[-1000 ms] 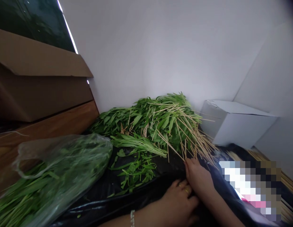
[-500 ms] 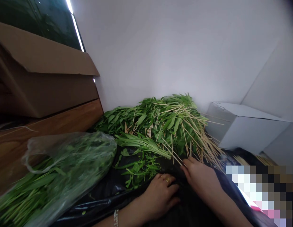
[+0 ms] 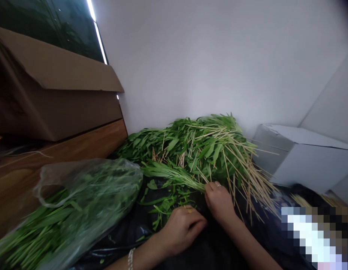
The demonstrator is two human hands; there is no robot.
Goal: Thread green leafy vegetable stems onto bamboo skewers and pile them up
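Note:
A pile of green leafy stems (image 3: 190, 146) threaded on thin wooden skewers (image 3: 247, 176) lies against the white wall. My right hand (image 3: 218, 200) is curled closed at the cut ends of a loose bunch of greens (image 3: 171, 172) beside the skewers' ends. What its fingers grip is hidden. My left hand (image 3: 182, 227), with a ring and a bead bracelet, rests loosely closed on the black plastic sheet (image 3: 129, 236), next to scattered green sprigs (image 3: 165, 206).
A clear plastic bag of greens (image 3: 72, 210) lies at the left front. Behind it are a wooden ledge (image 3: 64, 150) and a brown cardboard box (image 3: 56, 97). A white box (image 3: 300, 153) stands at the right against the wall.
My right hand has moved left from the skewer ends to the bunch's cut ends and curled closed. My left hand has shifted slightly forward and left. The view has panned left.

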